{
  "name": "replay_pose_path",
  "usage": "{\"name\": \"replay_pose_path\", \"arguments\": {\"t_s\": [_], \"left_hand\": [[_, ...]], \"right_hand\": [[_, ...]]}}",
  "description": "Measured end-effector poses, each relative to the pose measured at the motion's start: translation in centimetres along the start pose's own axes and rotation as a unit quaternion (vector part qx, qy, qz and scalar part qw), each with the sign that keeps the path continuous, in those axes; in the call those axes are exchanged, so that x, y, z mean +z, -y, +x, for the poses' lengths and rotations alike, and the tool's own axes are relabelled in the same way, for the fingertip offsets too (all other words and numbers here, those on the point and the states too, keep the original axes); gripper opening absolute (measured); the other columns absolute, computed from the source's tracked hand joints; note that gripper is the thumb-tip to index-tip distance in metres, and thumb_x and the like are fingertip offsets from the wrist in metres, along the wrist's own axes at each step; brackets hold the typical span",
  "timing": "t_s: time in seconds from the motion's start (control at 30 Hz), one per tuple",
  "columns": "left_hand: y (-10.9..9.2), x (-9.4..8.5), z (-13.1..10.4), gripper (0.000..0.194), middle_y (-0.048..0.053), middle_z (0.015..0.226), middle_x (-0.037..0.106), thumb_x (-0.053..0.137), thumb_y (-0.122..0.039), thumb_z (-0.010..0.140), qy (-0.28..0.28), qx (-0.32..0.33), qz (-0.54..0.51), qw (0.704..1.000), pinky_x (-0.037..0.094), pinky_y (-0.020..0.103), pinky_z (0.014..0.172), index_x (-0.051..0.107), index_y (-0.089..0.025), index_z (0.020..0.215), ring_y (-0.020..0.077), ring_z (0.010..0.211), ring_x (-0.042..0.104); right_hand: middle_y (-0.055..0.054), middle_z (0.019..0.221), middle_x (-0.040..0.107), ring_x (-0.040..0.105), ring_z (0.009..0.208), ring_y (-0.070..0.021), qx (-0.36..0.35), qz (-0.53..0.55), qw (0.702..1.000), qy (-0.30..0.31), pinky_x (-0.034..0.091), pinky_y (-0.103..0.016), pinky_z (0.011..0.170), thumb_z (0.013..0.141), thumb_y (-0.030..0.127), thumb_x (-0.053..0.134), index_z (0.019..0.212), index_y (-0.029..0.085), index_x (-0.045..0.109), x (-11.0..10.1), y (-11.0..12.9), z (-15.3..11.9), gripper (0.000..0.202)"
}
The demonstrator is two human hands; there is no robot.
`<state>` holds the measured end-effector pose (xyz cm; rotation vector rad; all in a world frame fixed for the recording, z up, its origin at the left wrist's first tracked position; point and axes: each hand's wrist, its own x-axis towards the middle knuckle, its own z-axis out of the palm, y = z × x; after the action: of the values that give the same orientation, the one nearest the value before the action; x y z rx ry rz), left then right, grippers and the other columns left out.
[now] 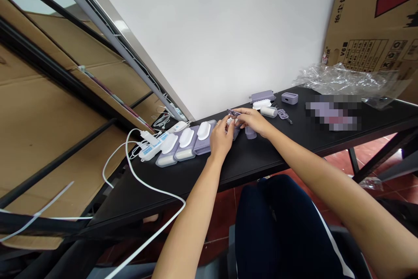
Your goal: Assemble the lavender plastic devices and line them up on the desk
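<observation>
Above the black table (254,157), my left hand (222,137) and my right hand (253,120) meet, fingers closed around a small purple plastic part (232,112). Its exact kind is too small to make out. Just below my right hand is a purple block-shaped piece (251,132), and more purple plastic is partly hidden behind the fingers. To the left of my left hand lies a row of purple cases with white oval tops, such as this near one (204,132) and this end one (167,150).
A white power strip (148,150) with plugs and a white cable (146,186) lies left. Right of my hands are a white cylinder (268,112), purple cut-out pieces (282,114) and a hollow purple box (290,98). Clear plastic bags (342,78) lie by a carton (369,22).
</observation>
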<state>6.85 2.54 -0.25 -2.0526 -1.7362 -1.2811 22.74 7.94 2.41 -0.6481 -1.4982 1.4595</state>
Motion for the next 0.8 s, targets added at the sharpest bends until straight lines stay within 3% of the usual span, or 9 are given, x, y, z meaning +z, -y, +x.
{"name": "replay_pose_path", "arguments": {"t_s": [0.27,0.5,0.67,0.8], "left_hand": [[-0.2,-0.2,0.1,0.037,0.009,0.098,0.072,0.051,-0.039,0.102,0.007,-0.020,-0.015,1.000,0.050,0.034,0.082,0.066,-0.019,0.130,0.0219,0.091,0.067],[-0.7,-0.5,-0.1,0.050,0.002,0.088,0.068,0.057,-0.046,0.099,0.019,-0.079,-0.043,0.996,0.046,0.029,0.070,0.053,-0.024,0.144,0.0180,0.079,0.064],[-0.6,-0.5,0.1,0.058,-0.001,0.080,0.064,0.060,-0.054,0.096,0.007,-0.113,-0.054,0.992,0.042,0.028,0.067,0.051,-0.023,0.145,0.0164,0.073,0.062],[-0.5,-0.6,0.3,0.053,0.000,0.079,0.064,0.058,-0.050,0.098,0.013,-0.119,-0.056,0.991,0.042,0.028,0.068,0.057,-0.022,0.143,0.0162,0.073,0.061]], "right_hand": [[-0.003,0.092,0.075,0.069,0.083,-0.0152,-0.109,-0.163,0.980,0.037,0.053,-0.022,0.068,0.096,0.025,0.054,0.127,0.019,0.072,-0.7,-1.7,0.7,0.036],[-0.002,0.092,0.076,0.071,0.085,-0.0168,-0.141,-0.230,0.963,0.018,0.052,-0.023,0.069,0.098,0.027,0.053,0.122,0.023,0.073,-0.9,-2.2,0.7,0.032],[-0.002,0.087,0.075,0.070,0.079,-0.0159,-0.147,-0.240,0.959,0.027,0.052,-0.024,0.070,0.098,0.027,0.052,0.116,0.021,0.073,-0.8,-2.2,0.5,0.028],[-0.002,0.085,0.074,0.071,0.082,-0.0163,-0.139,-0.238,0.960,0.057,0.054,-0.026,0.075,0.098,0.024,0.050,0.110,0.020,0.072,-0.6,-1.7,0.1,0.025]]}}
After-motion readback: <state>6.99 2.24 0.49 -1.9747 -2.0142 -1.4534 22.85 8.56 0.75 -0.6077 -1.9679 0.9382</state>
